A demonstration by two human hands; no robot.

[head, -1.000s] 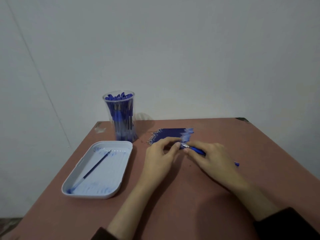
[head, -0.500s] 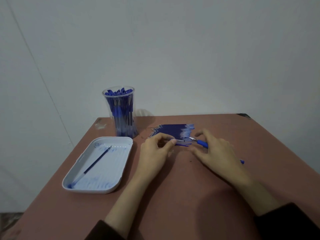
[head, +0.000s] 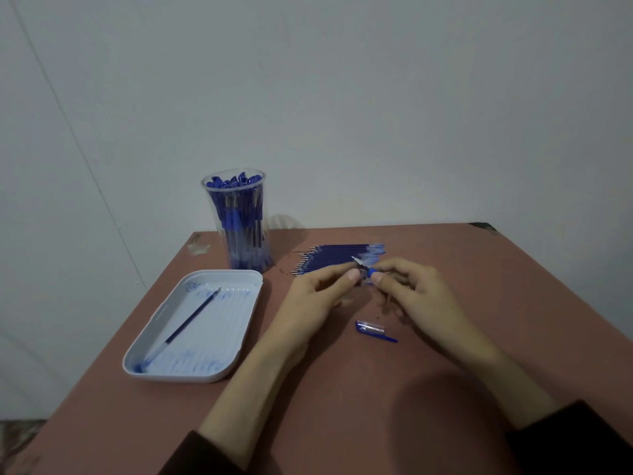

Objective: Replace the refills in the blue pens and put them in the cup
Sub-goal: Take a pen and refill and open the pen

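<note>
Over the brown table [head: 342,406] the right hand [head: 421,296] pinches a blue pen [head: 365,268] by its grip while the left hand [head: 315,299] pinches its tip end, just before the row of refills [head: 337,258], a loose cap [head: 370,328] lying nearer, the cup [head: 239,228] behind the tray [head: 178,376].

A reddish-brown table [head: 479,286] stood against a pale wall. Near its far left corner a clear plastic cup [head: 239,234] stood upright, packed with blue pens [head: 236,183]. Just in front of the cup, by the left edge, lay a white rounded tray [head: 150,323] smeared with blue ink. A neat row of blue refills [head: 329,255] lay side by side near the far edge, right of the cup. Around the middle of the surface a single blue pen cap [head: 371,329] lay on its side, well apart from the tray
</note>
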